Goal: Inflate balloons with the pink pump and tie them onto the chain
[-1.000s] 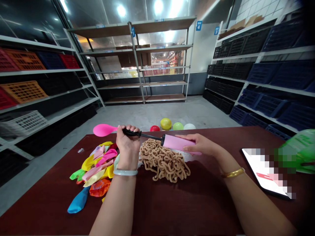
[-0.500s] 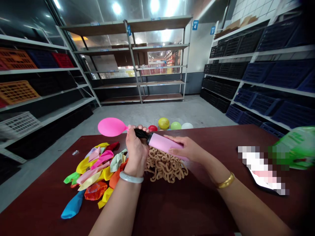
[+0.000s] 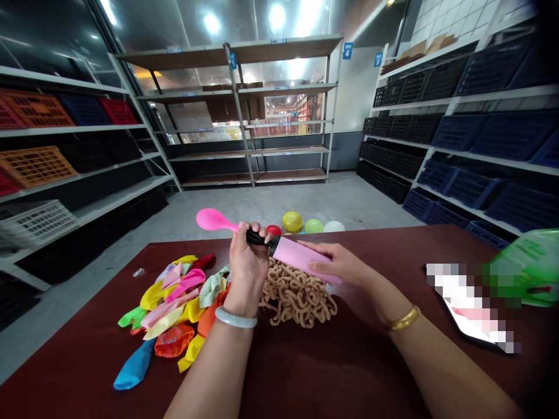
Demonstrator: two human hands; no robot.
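Note:
My left hand (image 3: 247, 263) is closed round the black nozzle end of a pink hand pump (image 3: 297, 256), pinching the neck of a pink balloon (image 3: 211, 219) onto it. The balloon sticks out to the left, small and only partly filled. My right hand (image 3: 338, 265) grips the pump's pink barrel, fingers wrapped along it. Both hands hover over a heap of tan rubber bands (image 3: 297, 297) on the dark red table (image 3: 332, 366).
A pile of flat balloons (image 3: 174, 302) in many colours lies left of my left hand. A phone (image 3: 474, 311) and a green plastic bag (image 3: 530, 267) sit at the right. Several inflated balloons (image 3: 305, 224) lie on the floor beyond the table. Shelving with crates lines both sides.
The pump barrel has slid in toward the nozzle since a second ago. The pink balloon swelled, then looks smaller and has shifted right. Both hands moved slightly right.

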